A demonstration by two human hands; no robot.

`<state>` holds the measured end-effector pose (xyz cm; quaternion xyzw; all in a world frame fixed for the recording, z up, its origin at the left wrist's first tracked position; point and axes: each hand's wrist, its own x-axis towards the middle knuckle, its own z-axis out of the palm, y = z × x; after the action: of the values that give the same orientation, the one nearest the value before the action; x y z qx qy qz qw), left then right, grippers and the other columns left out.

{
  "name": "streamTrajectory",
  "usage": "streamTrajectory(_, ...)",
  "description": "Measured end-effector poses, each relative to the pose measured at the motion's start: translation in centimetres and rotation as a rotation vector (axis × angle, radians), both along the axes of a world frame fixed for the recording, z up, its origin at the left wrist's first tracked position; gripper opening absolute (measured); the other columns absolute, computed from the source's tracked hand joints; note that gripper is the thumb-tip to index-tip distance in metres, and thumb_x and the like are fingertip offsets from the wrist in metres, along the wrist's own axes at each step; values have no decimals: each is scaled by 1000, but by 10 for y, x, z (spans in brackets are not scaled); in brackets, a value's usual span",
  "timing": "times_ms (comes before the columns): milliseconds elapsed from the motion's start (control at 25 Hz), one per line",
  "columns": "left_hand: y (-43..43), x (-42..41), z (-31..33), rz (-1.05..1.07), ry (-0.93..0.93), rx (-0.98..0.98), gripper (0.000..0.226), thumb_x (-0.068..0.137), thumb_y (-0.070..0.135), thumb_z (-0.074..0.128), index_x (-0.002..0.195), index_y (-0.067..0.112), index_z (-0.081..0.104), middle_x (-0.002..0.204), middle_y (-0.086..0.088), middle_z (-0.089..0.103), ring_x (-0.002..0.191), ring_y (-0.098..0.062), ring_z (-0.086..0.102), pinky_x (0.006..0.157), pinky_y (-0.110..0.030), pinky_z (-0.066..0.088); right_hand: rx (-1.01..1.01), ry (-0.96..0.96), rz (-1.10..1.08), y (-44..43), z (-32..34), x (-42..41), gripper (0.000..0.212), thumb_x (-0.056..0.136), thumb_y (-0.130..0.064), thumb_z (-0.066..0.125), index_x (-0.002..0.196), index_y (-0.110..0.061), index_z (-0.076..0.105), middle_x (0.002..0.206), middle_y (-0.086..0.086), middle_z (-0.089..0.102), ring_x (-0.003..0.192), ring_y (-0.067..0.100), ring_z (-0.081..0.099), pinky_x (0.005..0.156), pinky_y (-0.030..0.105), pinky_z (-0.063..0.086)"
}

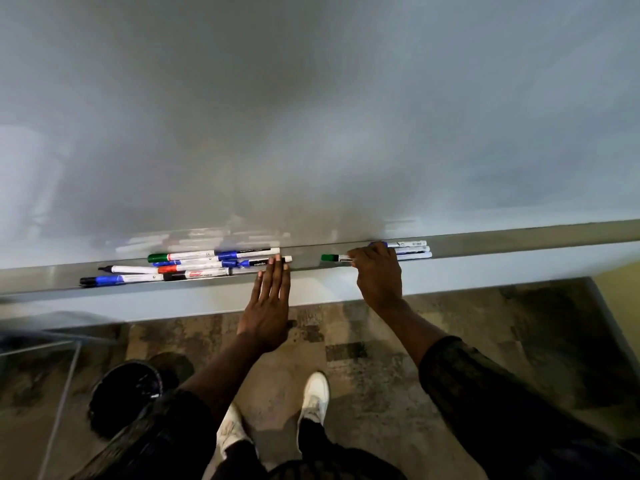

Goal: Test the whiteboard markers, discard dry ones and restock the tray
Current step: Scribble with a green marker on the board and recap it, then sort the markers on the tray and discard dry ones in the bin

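A long grey marker tray (485, 247) runs along the bottom of the whiteboard (311, 116). On its left part lies a loose pile of several markers (194, 266) with green, blue, red and black caps. My left hand (268, 299) lies flat with fingers spread, its fingertips at the right end of that pile. Further right, my right hand (377, 271) is closed on a green-capped marker (330, 257) lying in the tray. Behind that hand lie three white markers (412, 250), side by side, partly hidden by it.
A black waste bin (128, 393) stands on the patterned floor at lower left, beside a thin metal frame (62, 393). My white shoes (313, 400) are below the tray. The board's lower edge slopes up to the right.
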<state>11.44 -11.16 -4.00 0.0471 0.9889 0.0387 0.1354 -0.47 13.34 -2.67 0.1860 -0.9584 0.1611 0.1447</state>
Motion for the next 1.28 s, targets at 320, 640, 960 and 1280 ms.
streamTrajectory(320,-2,-3,3,-27,-90,-62,144,87,71,71,160,0,-31,167,-23,-43,157,-42,-36,133,-61,-1,-7,-121,113,3,-20,-7,47,77,16,72,115,-11,80,100,5,70,106,32,56,84,41,54)
streamTrajectory(640,-6,-4,6,-41,-155,-47,147,88,71,71,156,2,-39,163,-22,-48,155,-43,-39,132,-62,-4,55,-120,153,2,-14,-4,51,73,21,74,117,-4,78,107,11,70,110,39,63,88,47,60)
streamTrajectory(960,-30,15,4,106,-50,47,132,96,62,66,161,2,-31,168,-22,-41,158,-40,-36,134,-55,-5,43,-73,215,-28,3,7,44,79,8,79,120,-8,75,115,8,72,114,34,61,92,45,56)
streamTrajectory(1280,-61,24,-4,119,-83,20,134,95,65,66,161,4,-33,168,-19,-43,158,-39,-37,134,-52,-9,23,-100,289,-123,1,15,27,92,-2,71,117,-10,73,109,8,69,104,31,60,87,42,50)
